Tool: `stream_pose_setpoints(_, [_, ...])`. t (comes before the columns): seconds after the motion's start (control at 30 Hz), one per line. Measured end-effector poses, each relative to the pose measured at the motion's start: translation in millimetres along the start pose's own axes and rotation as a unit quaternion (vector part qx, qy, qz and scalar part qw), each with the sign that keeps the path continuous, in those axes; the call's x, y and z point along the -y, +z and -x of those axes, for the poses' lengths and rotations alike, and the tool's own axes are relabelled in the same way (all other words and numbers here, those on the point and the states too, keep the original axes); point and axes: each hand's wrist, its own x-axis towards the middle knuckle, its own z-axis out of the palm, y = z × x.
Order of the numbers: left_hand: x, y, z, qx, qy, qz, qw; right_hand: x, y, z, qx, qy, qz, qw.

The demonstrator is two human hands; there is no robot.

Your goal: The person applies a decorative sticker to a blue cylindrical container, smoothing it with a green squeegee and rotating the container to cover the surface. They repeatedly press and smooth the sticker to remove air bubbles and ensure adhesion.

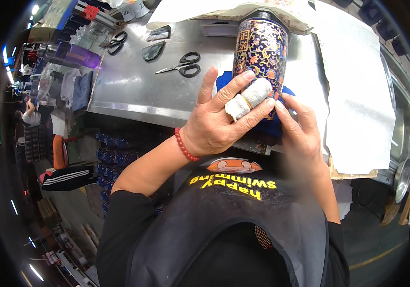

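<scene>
A dark blue bottle with a colourful floral pattern and gold characters (pixel 260 53) lies at the near edge of the metal table, its neck pointing away from me. Blue cloth (pixel 224 79) shows beneath it. My left hand (pixel 223 114) rests on the lower left part of the bottle; a white fabric finger cover (pixel 250 98) with a band is on one of its fingers, and a red bead bracelet is at the wrist. My right hand (pixel 300 125) touches the bottle's lower right edge with thumb and fingertips close to the left hand's fingertip. Whether either hand grips it is unclear.
Black-handled scissors (pixel 187 65) lie left of the bottle, with a second pair (pixel 117 43) farther left. Dark pieces (pixel 153 51) lie between them. White sheets (pixel 359 89) cover the right side. A purple bottle (pixel 79 55) lies far left. A person (pixel 31 116) is in the left background.
</scene>
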Motion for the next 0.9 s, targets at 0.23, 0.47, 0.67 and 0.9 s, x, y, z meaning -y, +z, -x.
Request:
stream_pose_setpoints(0.23, [4,-4,-1,0.028,0.055,0.010,0.998,-1,-1,0,0.002,0.000,-0.008,1.000])
stream_pose_setpoints(0.47, [0,-1,-2,0.031,-0.059,0.037,0.997,-2,2,-3,-0.023,0.008,-0.002,1.000])
stream_pose_setpoints(0.67, [2,8,9,-0.014,-0.122,0.142,0.982,4,-2,-6,0.001,0.003,0.030,1.000])
stream_pose_setpoints(0.9, [-1,11,16,-0.024,-0.089,0.056,0.994,10,-1,-7,0.021,0.010,0.040,0.999])
